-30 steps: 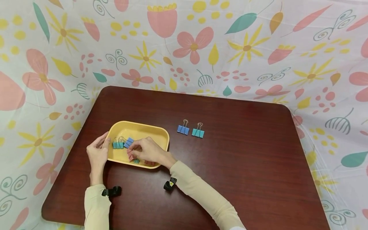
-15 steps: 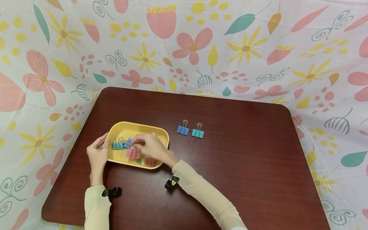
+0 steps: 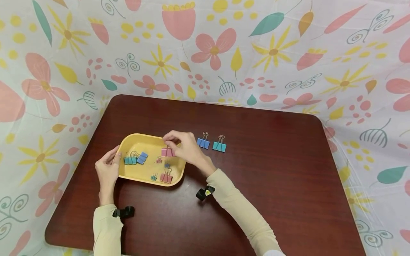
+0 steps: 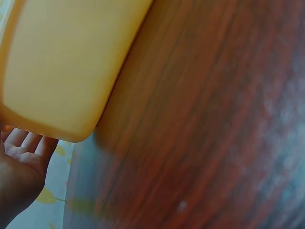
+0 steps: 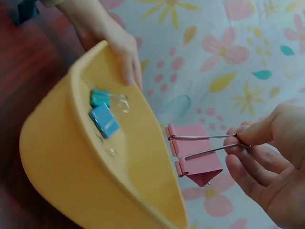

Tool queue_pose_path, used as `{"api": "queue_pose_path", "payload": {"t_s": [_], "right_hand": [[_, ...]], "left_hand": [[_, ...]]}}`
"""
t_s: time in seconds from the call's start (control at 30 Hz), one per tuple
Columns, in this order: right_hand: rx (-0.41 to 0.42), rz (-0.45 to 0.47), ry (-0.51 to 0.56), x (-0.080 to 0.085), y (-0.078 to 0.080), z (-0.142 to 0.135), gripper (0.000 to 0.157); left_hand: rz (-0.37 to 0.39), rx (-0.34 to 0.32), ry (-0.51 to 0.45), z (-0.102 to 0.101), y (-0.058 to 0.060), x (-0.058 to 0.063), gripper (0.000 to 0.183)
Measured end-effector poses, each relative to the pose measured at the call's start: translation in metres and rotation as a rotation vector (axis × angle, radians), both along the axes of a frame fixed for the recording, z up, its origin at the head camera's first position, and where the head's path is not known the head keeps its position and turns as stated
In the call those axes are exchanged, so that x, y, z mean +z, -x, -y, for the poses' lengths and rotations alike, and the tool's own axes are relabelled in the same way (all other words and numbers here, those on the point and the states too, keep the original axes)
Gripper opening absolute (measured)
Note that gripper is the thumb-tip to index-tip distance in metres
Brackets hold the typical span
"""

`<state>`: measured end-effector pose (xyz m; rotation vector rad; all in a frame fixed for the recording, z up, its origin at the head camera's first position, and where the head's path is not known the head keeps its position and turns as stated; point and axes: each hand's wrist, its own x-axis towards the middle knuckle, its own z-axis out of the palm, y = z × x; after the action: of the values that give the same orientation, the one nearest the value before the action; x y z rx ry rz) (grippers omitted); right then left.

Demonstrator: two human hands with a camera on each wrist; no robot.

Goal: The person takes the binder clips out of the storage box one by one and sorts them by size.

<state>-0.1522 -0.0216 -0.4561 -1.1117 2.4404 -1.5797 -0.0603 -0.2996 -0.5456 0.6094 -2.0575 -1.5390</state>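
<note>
My right hand (image 3: 189, 148) pinches a large pink binder clip (image 5: 193, 150) by its wire handles, over the right part of the yellow plastic bin (image 5: 57, 138). At the bin's left end my left hand (image 3: 107, 171) grips the wall, thumb at the rim and fingers outside. Inside the bin lie a teal binder clip (image 3: 130, 160) and a blue binder clip (image 3: 142, 158) near the left end. Toward the right are a larger pink binder clip (image 3: 166, 177) and small clips in pink (image 3: 158, 160), blue (image 3: 167, 164) and teal (image 3: 154, 177).
On the dark wood table (image 3: 272, 170), right of the bin, a blue binder clip (image 3: 203, 143) and a teal binder clip (image 3: 219, 146) stand side by side with handles pointing away. A floral cloth (image 3: 214, 49) hangs behind the table.
My right hand has lifted the pink binder clip from the bin's middle and moved it right and away. Small clips underneath now show. My left hand has stayed on the bin.
</note>
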Motion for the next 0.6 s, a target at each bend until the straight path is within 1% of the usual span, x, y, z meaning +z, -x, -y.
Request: {"api": "queue_pose_path", "payload": {"t_s": [0.1, 0.33, 0.6], "right_hand": [[-0.021, 0.011, 0.021, 0.002, 0.004, -0.009, 0.010], [-0.092, -0.033, 0.046, 0.005, 0.010, -0.030, 0.016], [-0.175, -0.024, 0.071, 0.009, 0.020, -0.062, 0.021]], "left_hand": [[0.007, 0.002, 0.006, 0.001, 0.000, -0.001, 0.027], [0.030, -0.004, -0.013, 0.001, -0.002, 0.003, 0.027], [0.036, -0.017, -0.022, 0.000, -0.001, 0.004, 0.028]]}}
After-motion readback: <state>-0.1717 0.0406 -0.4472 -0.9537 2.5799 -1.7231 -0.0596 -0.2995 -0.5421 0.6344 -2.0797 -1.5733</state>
